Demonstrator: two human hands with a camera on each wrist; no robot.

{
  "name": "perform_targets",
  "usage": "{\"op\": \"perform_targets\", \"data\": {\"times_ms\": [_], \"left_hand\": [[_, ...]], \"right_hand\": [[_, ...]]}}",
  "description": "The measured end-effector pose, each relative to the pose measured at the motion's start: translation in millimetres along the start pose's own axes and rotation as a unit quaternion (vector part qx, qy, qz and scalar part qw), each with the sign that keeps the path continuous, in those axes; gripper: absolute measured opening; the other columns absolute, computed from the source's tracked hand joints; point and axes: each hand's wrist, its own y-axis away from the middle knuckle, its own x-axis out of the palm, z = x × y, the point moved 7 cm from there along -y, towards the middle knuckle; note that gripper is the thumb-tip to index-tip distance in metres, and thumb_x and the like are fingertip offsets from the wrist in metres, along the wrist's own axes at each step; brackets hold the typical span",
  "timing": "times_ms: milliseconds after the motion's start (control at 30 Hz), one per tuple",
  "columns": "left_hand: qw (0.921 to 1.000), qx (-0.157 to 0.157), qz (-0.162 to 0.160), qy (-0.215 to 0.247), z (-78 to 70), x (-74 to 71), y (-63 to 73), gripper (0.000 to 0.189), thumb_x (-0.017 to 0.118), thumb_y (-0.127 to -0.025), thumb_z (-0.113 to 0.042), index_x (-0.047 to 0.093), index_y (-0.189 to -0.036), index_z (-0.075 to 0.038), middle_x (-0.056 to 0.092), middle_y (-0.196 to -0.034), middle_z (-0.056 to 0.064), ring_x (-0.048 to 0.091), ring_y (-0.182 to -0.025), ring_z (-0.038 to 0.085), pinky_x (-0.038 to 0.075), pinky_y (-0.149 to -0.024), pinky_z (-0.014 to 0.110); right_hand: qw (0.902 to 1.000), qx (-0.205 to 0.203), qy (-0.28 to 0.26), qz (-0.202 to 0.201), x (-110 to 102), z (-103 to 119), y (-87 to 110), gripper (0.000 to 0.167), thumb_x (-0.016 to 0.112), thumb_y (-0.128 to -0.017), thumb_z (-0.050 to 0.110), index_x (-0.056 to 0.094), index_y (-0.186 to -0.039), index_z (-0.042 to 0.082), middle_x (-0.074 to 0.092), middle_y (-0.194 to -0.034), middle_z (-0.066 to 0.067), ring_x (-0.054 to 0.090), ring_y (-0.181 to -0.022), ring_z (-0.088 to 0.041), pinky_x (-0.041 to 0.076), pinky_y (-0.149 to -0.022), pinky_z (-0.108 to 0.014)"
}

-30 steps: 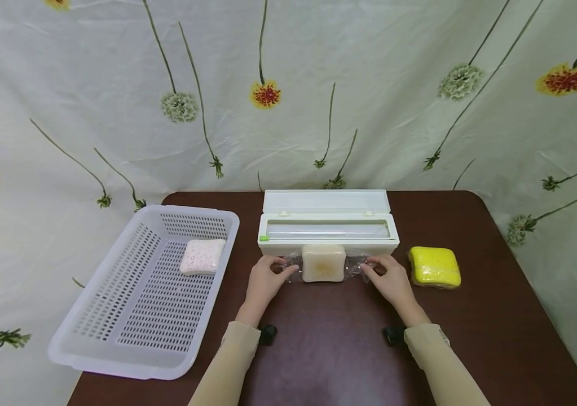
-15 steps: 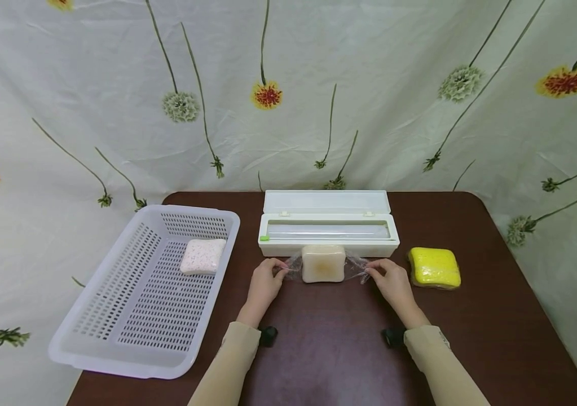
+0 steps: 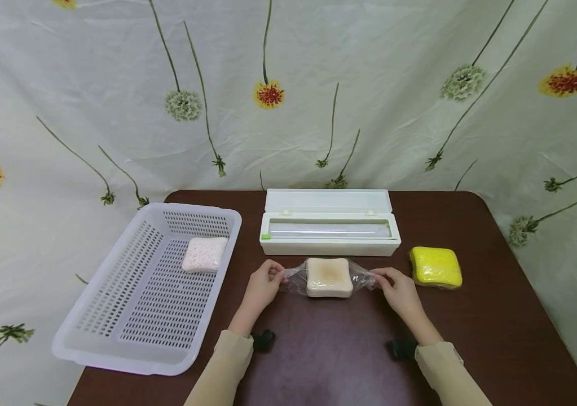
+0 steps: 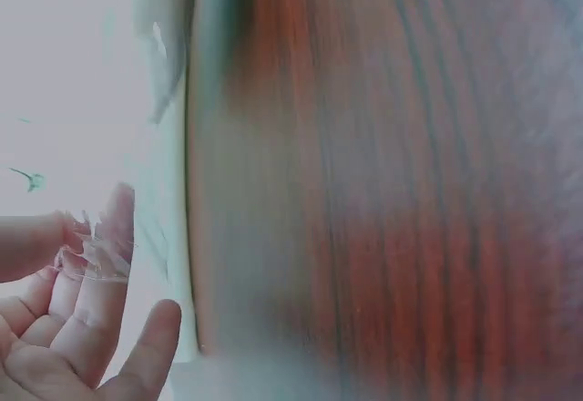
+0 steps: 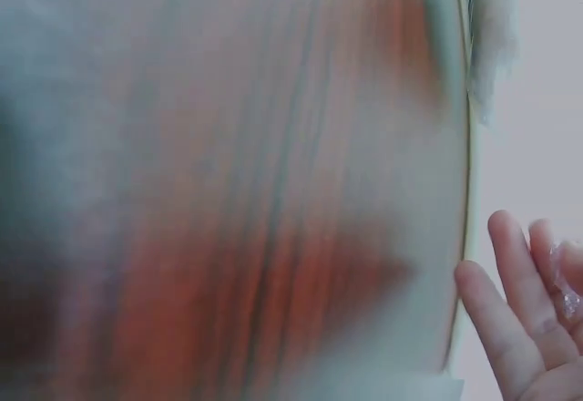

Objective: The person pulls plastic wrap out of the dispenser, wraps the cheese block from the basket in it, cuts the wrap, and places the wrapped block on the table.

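Note:
A cream, pillow-shaped block with pinched-in sides and a tan patch is wrapped in clear cling film in the head view. My left hand pinches the gathered film end on the left between thumb and fingers. On the other side, my right hand pinches the opposite film end. Both ends are drawn out sideways and bunched. Crinkled cling film shows at the fingertips in the left wrist view. At the right wrist view's edge, a little film shows between the fingers; the block itself is not recognisable there.
Behind the block stands a white cling film dispenser, lid raised, roll inside. A yellow block in clear film lies right. At left, a white perforated basket holds a pink-speckled block. A floral cloth hangs behind the table.
Both hands have brought the wrapped block toward me, away from the dispenser, and its top faces up more. The film ends look more tightly gathered. Basket, dispenser and yellow block stay put.

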Motion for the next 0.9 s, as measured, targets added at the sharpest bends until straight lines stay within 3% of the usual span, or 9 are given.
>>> {"op": "perform_targets", "data": {"times_ms": [200, 400, 567, 667, 800, 900], "left_hand": [[0.9998, -0.002, -0.006, -0.018, -2.0, -2.6, 14.6, 0.005, 0.063, -0.096, -0.011, 0.062, -0.095, -0.006, 0.064, -0.085, 0.007, 0.059, -0.07, 0.014, 0.047, -0.063, 0.027], [0.999, -0.038, 0.02, 0.01, 8.2, 3.2, 23.0, 0.005, 0.06, -0.097, -0.007, 0.06, -0.097, -0.002, 0.062, -0.081, 0.008, 0.065, -0.064, 0.012, 0.054, -0.058, 0.027], [0.9969, -0.051, 0.028, -0.053, 11.8, 3.5, 26.9, 0.005, 0.064, -0.092, -0.008, 0.061, -0.089, -0.005, 0.062, -0.076, 0.005, 0.058, -0.061, 0.012, 0.047, -0.055, 0.026], [0.9954, -0.044, 0.034, -0.078, 10.9, 3.4, 27.1, 0.004, 0.065, -0.09, -0.008, 0.063, -0.087, -0.006, 0.064, -0.076, 0.005, 0.056, -0.061, 0.014, 0.045, -0.054, 0.027], [0.9955, -0.035, 0.037, -0.081, 8.7, 2.5, 27.8, 0.01, 0.057, -0.092, -0.004, 0.064, -0.099, -0.003, 0.066, -0.079, 0.007, 0.059, -0.063, 0.016, 0.046, -0.057, 0.029], [0.996, -0.01, 0.006, -0.089, 2.9, -1.5, 29.8, 0.017, 0.051, -0.095, -0.001, 0.063, -0.107, -0.001, 0.068, -0.087, 0.01, 0.065, -0.074, 0.022, 0.051, -0.065, 0.034]], "right_hand": [[0.9996, -0.014, 0.022, 0.011, -6.7, 1.5, 19.1, 0.011, 0.065, -0.094, 0.007, 0.073, -0.101, 0.004, 0.072, -0.099, -0.012, 0.064, -0.084, -0.019, 0.054, -0.075, -0.029], [0.9974, -0.038, 0.039, 0.046, -4.3, 4.3, 35.8, 0.009, 0.065, -0.093, 0.005, 0.073, -0.093, 0.011, 0.07, -0.095, -0.004, 0.059, -0.079, -0.012, 0.051, -0.071, -0.028], [0.9975, -0.034, 0.039, 0.049, -2.7, 2.9, 41.2, 0.01, 0.065, -0.093, 0.003, 0.072, -0.092, 0.011, 0.069, -0.094, -0.003, 0.058, -0.078, -0.012, 0.051, -0.07, -0.027], [0.9976, -0.032, 0.041, 0.044, -2.7, 2.1, 41.6, 0.01, 0.064, -0.093, 0.003, 0.072, -0.093, 0.009, 0.069, -0.096, -0.005, 0.059, -0.08, -0.014, 0.052, -0.072, -0.029], [0.9974, -0.031, 0.047, 0.045, -2.7, 2.4, 42.6, 0.009, 0.064, -0.093, 0.004, 0.072, -0.094, 0.008, 0.07, -0.097, -0.007, 0.061, -0.082, -0.016, 0.053, -0.073, -0.033], [0.9968, -0.027, 0.054, 0.053, -2.5, 3.4, 45.4, 0.009, 0.065, -0.093, 0.003, 0.072, -0.093, 0.008, 0.07, -0.096, -0.007, 0.061, -0.083, -0.017, 0.053, -0.075, -0.036]]}}
